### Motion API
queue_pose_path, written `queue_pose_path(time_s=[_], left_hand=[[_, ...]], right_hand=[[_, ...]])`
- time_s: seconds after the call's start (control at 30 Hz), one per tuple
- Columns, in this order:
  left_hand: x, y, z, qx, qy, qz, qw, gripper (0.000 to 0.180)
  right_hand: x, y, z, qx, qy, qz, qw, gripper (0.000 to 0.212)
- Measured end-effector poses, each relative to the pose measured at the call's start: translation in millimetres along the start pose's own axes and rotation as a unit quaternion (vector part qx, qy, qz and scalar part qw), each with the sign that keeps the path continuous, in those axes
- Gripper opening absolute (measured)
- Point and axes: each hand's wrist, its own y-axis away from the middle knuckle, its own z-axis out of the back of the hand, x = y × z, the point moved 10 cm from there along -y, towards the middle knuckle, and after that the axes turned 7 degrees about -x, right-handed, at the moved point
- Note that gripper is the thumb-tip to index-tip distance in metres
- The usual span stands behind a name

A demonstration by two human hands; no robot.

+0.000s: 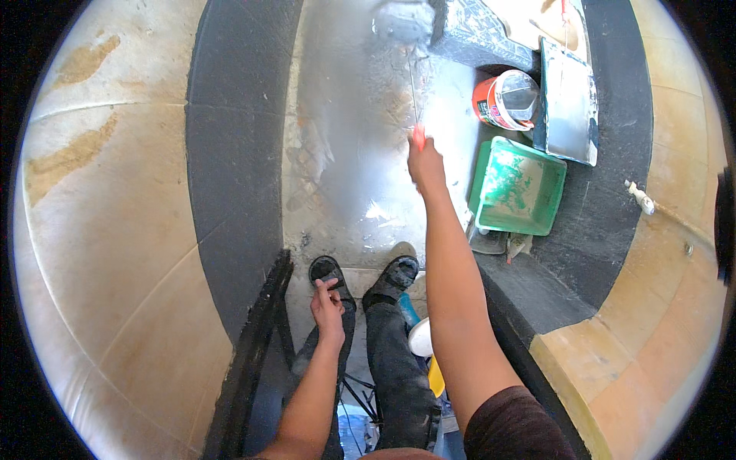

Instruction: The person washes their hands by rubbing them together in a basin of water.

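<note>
My right hand (pixel 427 166) is stretched forward, closed round the red handle of a paint roller (pixel 418 136). From the handle a thin metal rod runs away from me to a pale grey roller head (pixel 404 23), which is smeared by motion at the far end of the floor. Beneath it the floor (pixel 345 153) looks shiny and grey. My left hand (pixel 328 313) hangs low above my left foot, its fingers partly bent and apart, with nothing in it.
On the right stand an orange bucket (pixel 489 103), a green tub (pixel 485 184) with white residue and a dark tray (pixel 569 100) with a silvery surface. A grey-smeared block (pixel 483 38) lies beyond. Dark-based walls (pixel 238 153) flank the floor; a white tap (pixel 642 199) juts out right.
</note>
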Motion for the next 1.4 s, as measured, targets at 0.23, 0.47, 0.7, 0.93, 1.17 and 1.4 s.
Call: queue_pose_path(time_s=[0.23, 0.47, 0.7, 0.93, 1.17, 1.4], left_hand=[[0.2, 2.3, 10.7, -0.006, 0.006, 0.005, 1.0, 0.053], [11.3, -7.5, 23.4, -0.016, 0.01, 0.02, 1.0, 0.054], [14.0, 2.9, 19.0, -0.023, -0.007, 0.031, 0.999, 0.054], [6.4, 6.5, -3.2, 0.006, -0.019, 0.012, 1.0, 0.055], [1.4, 9.1, -1.3, -0.004, -0.027, 0.003, 1.0, 0.054], [4.9, -6.3, 38.8, -0.05, 0.025, -0.011, 0.998, 0.053]], right_hand=[[75.7, 85.1, 25.9, 0.051, -0.152, -0.066, 0.985, 0.044], [-128.7, 309.0, 63.3, -0.034, -0.055, 0.02, 0.998, 0.047], [-244.2, 290.8, 129.5, 0.076, 0.091, -0.107, 0.987, 0.039], [-125.3, 58.3, 71.5, 0.011, 0.124, 0.116, 0.985, 0.056], [-2.1, 88.2, 37.5, 0.026, 0.058, 0.069, 0.996, 0.046], [-87.5, 377.7, 64.1, 0.048, -0.106, -0.017, 0.993, 0.043]])
